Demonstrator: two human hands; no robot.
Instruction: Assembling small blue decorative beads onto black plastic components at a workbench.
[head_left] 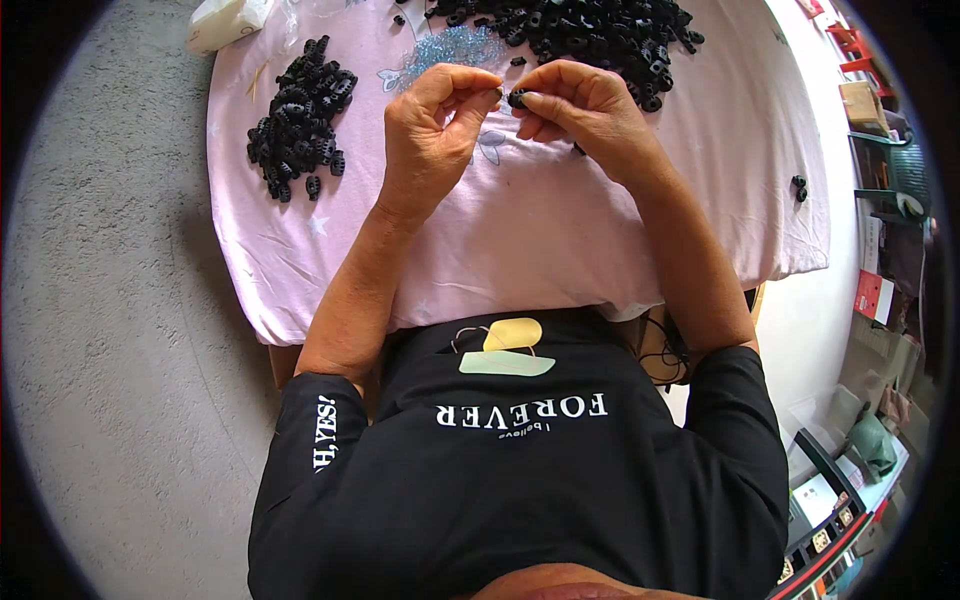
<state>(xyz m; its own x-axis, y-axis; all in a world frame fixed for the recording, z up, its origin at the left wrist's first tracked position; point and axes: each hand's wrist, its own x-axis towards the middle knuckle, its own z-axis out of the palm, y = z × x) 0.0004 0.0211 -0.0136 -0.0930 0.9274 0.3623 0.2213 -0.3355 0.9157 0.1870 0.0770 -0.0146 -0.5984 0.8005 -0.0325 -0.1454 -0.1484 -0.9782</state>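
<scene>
My right hand [590,112] pinches a small black plastic piece [517,98] between thumb and fingertips. Just left of it, my left hand [432,130] is closed in a pinch, its fingertips close to the black piece; whatever they hold is too small to make out. Beyond my hands lies a heap of tiny clear-blue bits [455,47]. A large pile of similar black pieces [590,35] spreads across the far side of the table. To the left sits another pile of black pieces [298,115], which look ribbed and barrel-shaped.
A pink patterned cloth [520,230] covers the table. Two black pieces [800,188] lie near its right edge. At the far left are a white packet [228,22] and thin wooden sticks [257,76]. Dark cables [665,350] hang below the table's near edge.
</scene>
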